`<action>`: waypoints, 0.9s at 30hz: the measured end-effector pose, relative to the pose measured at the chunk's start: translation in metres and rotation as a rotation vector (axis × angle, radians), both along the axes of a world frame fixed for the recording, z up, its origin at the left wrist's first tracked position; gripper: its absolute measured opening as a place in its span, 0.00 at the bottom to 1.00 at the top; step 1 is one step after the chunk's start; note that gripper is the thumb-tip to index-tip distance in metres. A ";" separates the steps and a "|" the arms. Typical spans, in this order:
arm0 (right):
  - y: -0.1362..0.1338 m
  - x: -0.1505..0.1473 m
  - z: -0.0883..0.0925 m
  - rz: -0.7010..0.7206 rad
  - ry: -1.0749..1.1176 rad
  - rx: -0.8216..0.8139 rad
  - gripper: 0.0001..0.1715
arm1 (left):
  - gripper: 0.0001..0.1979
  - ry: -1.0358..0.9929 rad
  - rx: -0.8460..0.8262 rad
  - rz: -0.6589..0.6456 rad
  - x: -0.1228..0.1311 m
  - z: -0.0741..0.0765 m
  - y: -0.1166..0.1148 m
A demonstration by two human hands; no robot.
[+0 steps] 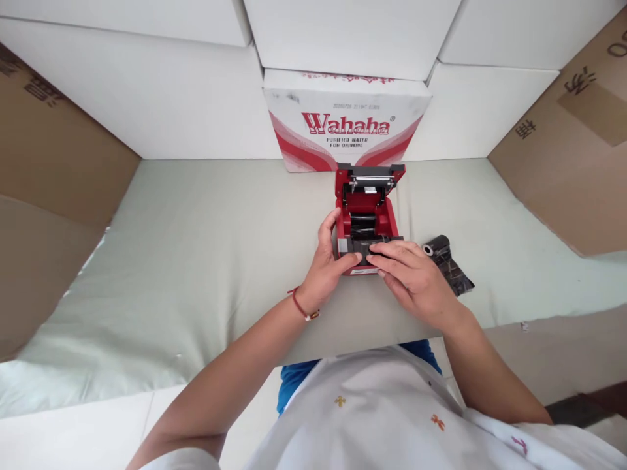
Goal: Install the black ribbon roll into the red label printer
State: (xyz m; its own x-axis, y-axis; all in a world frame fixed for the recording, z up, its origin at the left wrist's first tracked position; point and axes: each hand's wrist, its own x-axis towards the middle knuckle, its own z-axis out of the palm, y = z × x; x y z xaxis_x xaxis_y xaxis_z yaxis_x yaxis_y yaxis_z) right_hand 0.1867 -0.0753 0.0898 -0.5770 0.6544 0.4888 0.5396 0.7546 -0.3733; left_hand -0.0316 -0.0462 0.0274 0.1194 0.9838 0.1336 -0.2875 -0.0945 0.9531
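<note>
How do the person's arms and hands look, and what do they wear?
Both forearms are bare. A red cord bracelet with a pale bead sits at the wrist of the left hand; the right hand wears nothing visible. The sleeves are white.

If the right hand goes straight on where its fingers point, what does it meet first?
Probably the left hand, whose thumb lies just ahead on the red printer's black front; the right hand rests there.

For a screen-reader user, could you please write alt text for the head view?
A small red printer, lid open, sits on a pale table; the left hand grips its left side and the right hand rests on its black front. A black roll lies to its right, a Wahaha box behind.
</note>
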 end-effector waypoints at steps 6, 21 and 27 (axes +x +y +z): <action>0.018 0.009 0.020 0.015 0.081 -0.088 0.16 | 0.47 -0.035 -0.027 0.005 0.002 0.001 -0.003; 0.087 -0.009 0.047 -0.232 -0.021 0.019 0.27 | 0.51 -0.062 -0.062 0.086 0.005 0.004 -0.008; 0.038 -0.003 0.041 -0.200 -0.184 -0.029 0.19 | 0.46 0.013 -0.021 0.122 0.004 0.000 -0.007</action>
State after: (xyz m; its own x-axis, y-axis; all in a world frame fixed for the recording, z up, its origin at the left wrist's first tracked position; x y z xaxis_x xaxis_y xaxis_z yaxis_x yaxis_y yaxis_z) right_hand 0.1836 -0.0375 0.1310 -0.5118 0.7767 0.3670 0.7378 0.6163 -0.2753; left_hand -0.0272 -0.0528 0.0270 0.0006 0.9937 0.1125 -0.2628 -0.1084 0.9588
